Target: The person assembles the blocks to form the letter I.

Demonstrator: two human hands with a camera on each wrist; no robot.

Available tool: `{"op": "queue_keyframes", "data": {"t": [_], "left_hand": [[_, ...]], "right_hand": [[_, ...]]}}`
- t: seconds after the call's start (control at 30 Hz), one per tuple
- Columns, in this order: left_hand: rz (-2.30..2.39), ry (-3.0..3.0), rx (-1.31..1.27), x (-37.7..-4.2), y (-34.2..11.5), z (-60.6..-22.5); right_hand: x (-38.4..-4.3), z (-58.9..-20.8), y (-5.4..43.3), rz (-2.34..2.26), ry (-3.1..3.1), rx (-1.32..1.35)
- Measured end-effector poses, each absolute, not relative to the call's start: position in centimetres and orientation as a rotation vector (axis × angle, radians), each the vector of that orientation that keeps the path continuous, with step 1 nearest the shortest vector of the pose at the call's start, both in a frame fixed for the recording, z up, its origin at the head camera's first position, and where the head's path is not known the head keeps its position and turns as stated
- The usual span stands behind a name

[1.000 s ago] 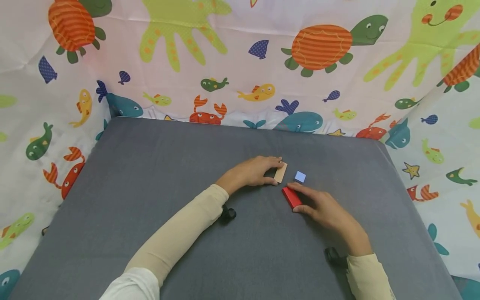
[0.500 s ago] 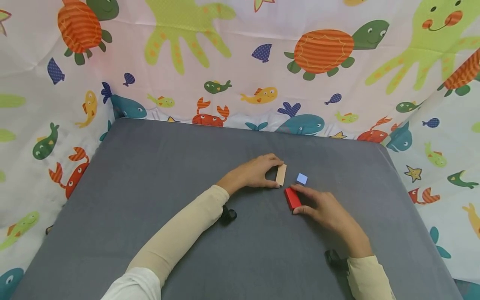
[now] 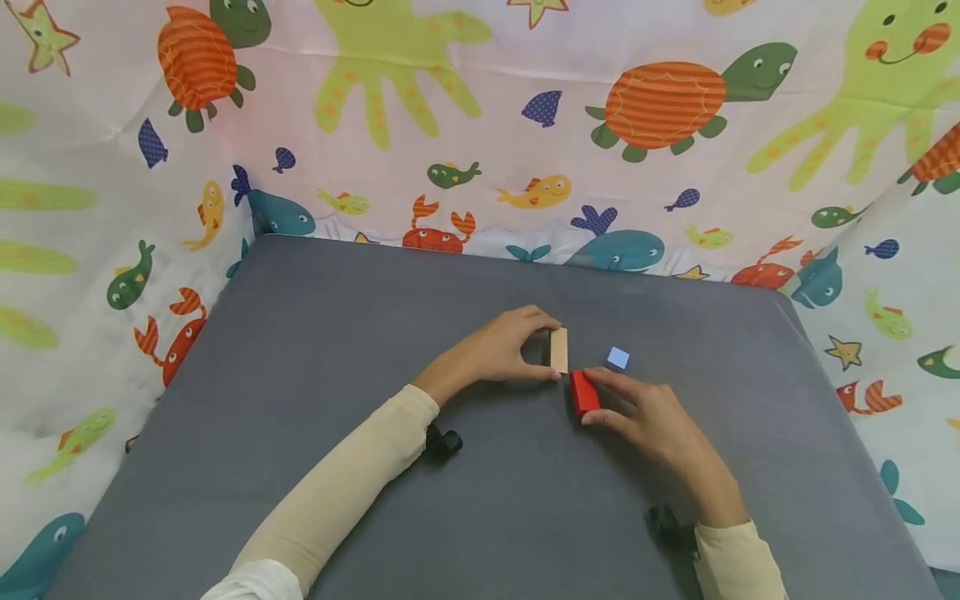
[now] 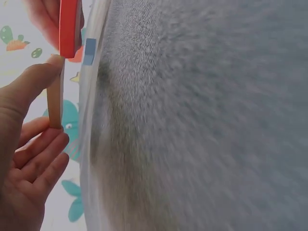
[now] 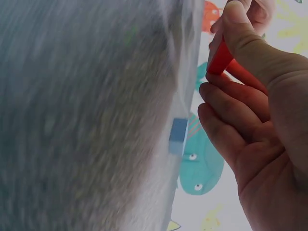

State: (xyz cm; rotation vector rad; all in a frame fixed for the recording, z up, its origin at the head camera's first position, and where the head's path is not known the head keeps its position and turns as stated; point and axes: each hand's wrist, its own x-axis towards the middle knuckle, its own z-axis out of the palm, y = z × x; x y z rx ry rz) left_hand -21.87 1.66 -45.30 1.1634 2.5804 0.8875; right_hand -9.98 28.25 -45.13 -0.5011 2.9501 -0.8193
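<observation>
Head view: stretched out over the table, pinching a tan block in left hand and a red block in right hand.

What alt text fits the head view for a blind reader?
A person's left hand holds a tan rectangular block and the right hand a red rectangular block, close together over a grey cloth surface. A small blue block lies beyond the right hand; white fabric printed with sea animals hangs behind.
</observation>
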Motion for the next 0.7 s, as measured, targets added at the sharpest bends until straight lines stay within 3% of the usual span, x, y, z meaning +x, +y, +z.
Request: {"op": "queue_keyframes", "data": {"t": [0.7], "left_hand": [[0.906,2.634,1.085,-18.4,-2.9,-45.2]], "right_hand": [[-6.8,-44.0,24.1,-0.88,2.995,-0.732]]}}
